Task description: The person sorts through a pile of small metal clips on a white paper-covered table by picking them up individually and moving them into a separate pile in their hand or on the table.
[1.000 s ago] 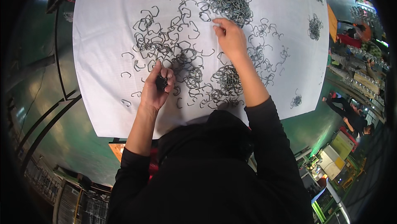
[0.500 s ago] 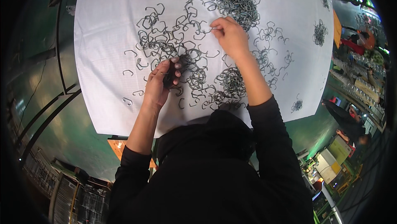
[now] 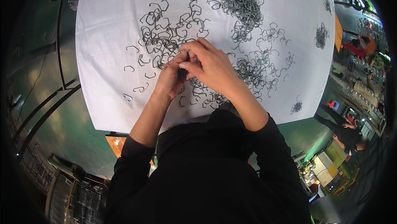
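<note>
My left hand (image 3: 168, 79) is curled over the near-left part of the white table, its fingers closed around something dark (image 3: 182, 74) that I cannot make out. My right hand (image 3: 209, 64) has come against it, fingertips bent together at the left fingertips. Whatever sits between those fingertips is hidden. Loose C-shaped wire clips (image 3: 159, 44) of dark metal lie scattered beyond and beneath both hands. To the right of my right hand more clips (image 3: 252, 69) lie in a tangled group.
A dense heap of clips (image 3: 242, 7) lies at the far side of the white-covered table (image 3: 107, 29). Smaller clusters (image 3: 321, 35) sit near the right edge. One shiny clip (image 3: 127, 98) lies at the near left. Beyond the table at right, another person (image 3: 345, 135) is visible.
My right hand has moved left and nearer, from beside the far heap to my left hand. The left hand has shifted slightly right, and the hands now meet.
</note>
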Demonstrator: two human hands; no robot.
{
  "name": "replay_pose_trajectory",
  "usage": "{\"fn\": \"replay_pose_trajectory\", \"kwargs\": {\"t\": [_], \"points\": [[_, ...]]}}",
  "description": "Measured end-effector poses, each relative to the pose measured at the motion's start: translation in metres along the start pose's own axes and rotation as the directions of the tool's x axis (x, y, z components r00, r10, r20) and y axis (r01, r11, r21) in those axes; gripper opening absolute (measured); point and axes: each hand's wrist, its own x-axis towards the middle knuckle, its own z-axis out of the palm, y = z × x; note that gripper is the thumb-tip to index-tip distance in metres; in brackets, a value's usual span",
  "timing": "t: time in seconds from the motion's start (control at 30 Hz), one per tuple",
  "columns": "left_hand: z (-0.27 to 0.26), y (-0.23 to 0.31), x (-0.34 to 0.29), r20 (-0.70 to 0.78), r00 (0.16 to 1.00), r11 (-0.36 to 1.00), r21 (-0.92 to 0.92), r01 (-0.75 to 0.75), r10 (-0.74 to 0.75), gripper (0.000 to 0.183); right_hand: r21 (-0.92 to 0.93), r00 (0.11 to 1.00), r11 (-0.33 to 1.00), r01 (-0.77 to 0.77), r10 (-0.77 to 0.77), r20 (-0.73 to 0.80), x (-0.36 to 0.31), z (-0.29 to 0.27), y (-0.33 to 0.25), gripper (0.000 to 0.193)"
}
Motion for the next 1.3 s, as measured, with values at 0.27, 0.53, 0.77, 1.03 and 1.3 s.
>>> {"fn": "replay_pose_trajectory", "kwargs": {"t": [0.27,0.53,0.77,1.03,1.3], "points": [[0.018,0.006,-0.004,-0.079,0.995,0.995,-0.081,0.058,-0.064,0.024,-0.172,0.985,0.971,0.166,-0.170,-0.010,-0.010,0.014,0.019,0.007],[0.007,0.007,0.005,-0.029,0.999,0.985,-0.168,0.029,-0.035,0.036,-0.071,0.940,0.995,-0.068,0.040,-0.340,0.046,-0.028,0.081,0.017],[0.009,0.017,-0.005,-0.090,0.996,0.992,-0.129,0.005,-0.017,0.037,-0.262,0.863,0.906,-0.332,0.180,-0.473,0.088,-0.077,0.130,0.026],[0.011,0.019,-0.005,-0.136,0.991,0.991,-0.134,0.000,-0.018,0.037,-0.484,0.950,0.869,-0.104,-0.057,-0.306,0.071,-0.021,0.096,0.043],[-0.013,0.030,-0.008,-0.142,0.990,0.986,-0.159,-0.044,0.021,0.035,-0.276,0.940,0.958,-0.076,-0.023,-0.339,0.048,-0.023,0.094,0.024]]}}
